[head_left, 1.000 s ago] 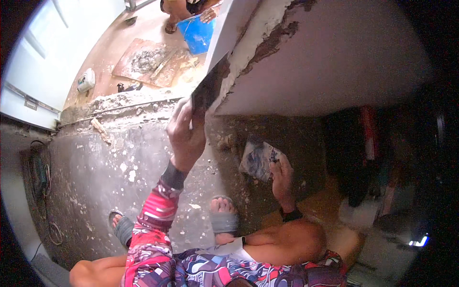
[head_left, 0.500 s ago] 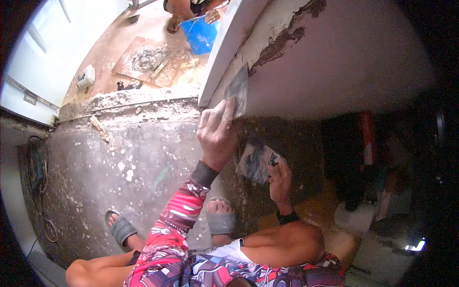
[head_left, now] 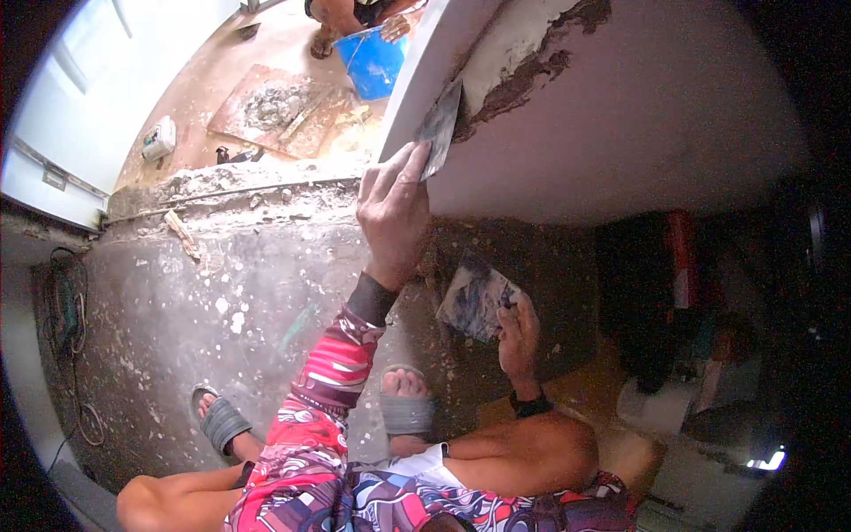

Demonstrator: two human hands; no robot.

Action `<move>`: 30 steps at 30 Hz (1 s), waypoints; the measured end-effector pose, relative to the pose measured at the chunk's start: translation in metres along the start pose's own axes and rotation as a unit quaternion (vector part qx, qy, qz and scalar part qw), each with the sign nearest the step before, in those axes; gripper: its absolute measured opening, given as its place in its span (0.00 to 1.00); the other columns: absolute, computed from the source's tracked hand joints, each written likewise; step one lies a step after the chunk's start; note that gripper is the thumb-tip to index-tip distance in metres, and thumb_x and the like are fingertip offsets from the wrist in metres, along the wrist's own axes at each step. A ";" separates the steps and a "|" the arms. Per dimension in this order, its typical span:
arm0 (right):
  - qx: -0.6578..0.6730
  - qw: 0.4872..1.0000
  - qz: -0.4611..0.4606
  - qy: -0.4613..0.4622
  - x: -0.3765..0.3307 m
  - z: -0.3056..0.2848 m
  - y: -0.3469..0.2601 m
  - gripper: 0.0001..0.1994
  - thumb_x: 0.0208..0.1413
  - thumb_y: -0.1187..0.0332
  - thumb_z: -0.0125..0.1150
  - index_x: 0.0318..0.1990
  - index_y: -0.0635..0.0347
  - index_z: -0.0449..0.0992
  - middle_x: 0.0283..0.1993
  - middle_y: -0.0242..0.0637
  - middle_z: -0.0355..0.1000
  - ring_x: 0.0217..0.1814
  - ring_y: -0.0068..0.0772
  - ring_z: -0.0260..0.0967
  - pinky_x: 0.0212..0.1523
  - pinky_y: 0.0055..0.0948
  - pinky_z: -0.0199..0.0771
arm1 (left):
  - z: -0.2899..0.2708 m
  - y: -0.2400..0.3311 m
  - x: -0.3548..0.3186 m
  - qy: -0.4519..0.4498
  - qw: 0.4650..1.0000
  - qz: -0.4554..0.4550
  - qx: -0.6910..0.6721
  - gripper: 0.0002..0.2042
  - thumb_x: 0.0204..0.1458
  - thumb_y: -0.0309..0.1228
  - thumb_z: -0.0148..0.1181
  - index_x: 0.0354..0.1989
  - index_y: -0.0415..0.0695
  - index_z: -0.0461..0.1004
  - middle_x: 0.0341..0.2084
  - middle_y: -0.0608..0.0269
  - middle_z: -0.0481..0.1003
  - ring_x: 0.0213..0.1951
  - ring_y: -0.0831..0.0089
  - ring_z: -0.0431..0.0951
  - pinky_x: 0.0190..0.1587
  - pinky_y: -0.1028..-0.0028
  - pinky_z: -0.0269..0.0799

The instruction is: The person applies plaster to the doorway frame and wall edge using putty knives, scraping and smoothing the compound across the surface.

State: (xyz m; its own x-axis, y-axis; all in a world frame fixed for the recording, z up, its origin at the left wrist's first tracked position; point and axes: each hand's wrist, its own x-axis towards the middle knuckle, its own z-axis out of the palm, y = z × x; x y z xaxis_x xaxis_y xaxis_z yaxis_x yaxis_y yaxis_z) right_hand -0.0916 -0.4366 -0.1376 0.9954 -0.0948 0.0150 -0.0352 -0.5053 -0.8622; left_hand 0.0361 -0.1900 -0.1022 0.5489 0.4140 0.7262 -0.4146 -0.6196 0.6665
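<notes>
The wall (head_left: 674, 115), pale and smooth over most of its face, carries a ragged brown patch of bare, broken plaster (head_left: 532, 75) running down beside its white corner edge (head_left: 417, 89). Below it lies the concrete floor (head_left: 222, 301), grey and spotted with white splashes, with a raised crumbling step (head_left: 257, 191) across it. Beyond the step sit a flat mixing board (head_left: 284, 111) with a grey heap on it and a blue bucket (head_left: 372, 62), another person's feet and hand just by the bucket. Change since a second ago: the left hand (head_left: 394, 208) has gone up from the foot of the corner and carried its trowel (head_left: 441, 129) along the edge, so the blade now lies tilted against the wall, its tip touching the lower end of the brown patch. Left grip is closed around the trowel's handle end, fingers stretched along the blade's back. The right hand (head_left: 519, 332) has barely moved; it stays low, near the knee, its grip holding a flat square board (head_left: 477, 297) smeared with grey and white paste, tilted and well apart from the wall. Judgement: the stroke has reached the damaged spot, so filling the patch looks in hand, with most of the brown still bare. Both feet in grey sandals (head_left: 403, 412) rest on the floor.
</notes>
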 end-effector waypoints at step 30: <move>-0.008 1.000 -0.017 -0.001 0.001 0.005 0.017 0.11 0.60 0.73 0.52 0.49 0.66 0.70 0.43 0.32 0.68 0.44 0.23 0.62 0.48 0.25 0.65 | -0.005 0.008 -0.017 0.012 1.000 0.001 -0.009 0.22 0.45 0.16 0.56 0.50 0.46 0.78 0.43 0.54 0.80 0.38 0.60 0.79 0.41 0.66 0.76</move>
State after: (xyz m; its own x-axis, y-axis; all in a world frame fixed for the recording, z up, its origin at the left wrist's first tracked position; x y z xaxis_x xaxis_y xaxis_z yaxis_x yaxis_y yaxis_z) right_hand -0.0911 -0.4413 -0.1547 0.9962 -0.0756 0.0441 -0.0018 -0.5217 -0.8531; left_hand 0.0198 -0.1986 -0.1077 0.5308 0.4290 0.7309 -0.4280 -0.6087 0.6681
